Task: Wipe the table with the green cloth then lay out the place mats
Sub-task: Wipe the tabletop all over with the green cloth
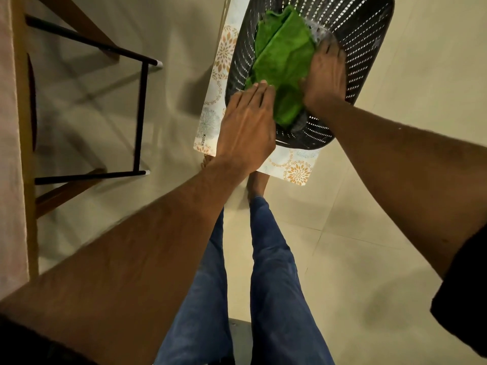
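A folded green cloth [283, 61] lies inside a black perforated basket [363, 43] on the floor. My left hand [247, 125] rests on the near left edge of the cloth, fingers closed over it. On the cloth's right side, my right hand [325, 75] presses down, with its fingertips hidden in the basket. A floral place mat [213, 117] lies flat under the basket, sticking out to the left and at the near end.
A dark metal chair frame [139, 114] with wooden legs stands to the left, beside a table edge [15, 154] along the left border. My legs in blue jeans [266, 272] and bare feet stand just behind the mat on the tiled floor.
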`<move>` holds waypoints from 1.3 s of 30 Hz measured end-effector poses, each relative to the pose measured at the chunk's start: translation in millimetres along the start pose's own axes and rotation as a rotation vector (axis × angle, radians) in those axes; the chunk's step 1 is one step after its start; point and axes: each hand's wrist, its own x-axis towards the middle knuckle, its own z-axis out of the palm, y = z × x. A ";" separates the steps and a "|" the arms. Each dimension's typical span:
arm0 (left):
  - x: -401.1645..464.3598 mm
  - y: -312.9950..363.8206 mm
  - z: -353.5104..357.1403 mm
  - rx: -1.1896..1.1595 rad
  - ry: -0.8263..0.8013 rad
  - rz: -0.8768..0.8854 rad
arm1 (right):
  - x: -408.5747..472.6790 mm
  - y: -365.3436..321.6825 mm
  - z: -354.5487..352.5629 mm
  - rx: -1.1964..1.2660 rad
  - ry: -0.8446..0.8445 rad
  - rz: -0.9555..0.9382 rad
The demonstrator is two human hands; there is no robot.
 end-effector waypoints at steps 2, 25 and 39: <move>0.1 0.7 1.7 -0.006 0.010 -0.004 | 2.0 -1.8 2.7 0.034 -0.012 0.025; -126.3 63.4 -225.2 -0.947 0.235 -0.378 | -265.5 -59.2 -290.5 1.436 -0.078 -0.124; -264.5 -82.4 -337.4 -0.818 0.595 -0.538 | -273.8 -225.4 -313.8 0.986 -0.723 -0.610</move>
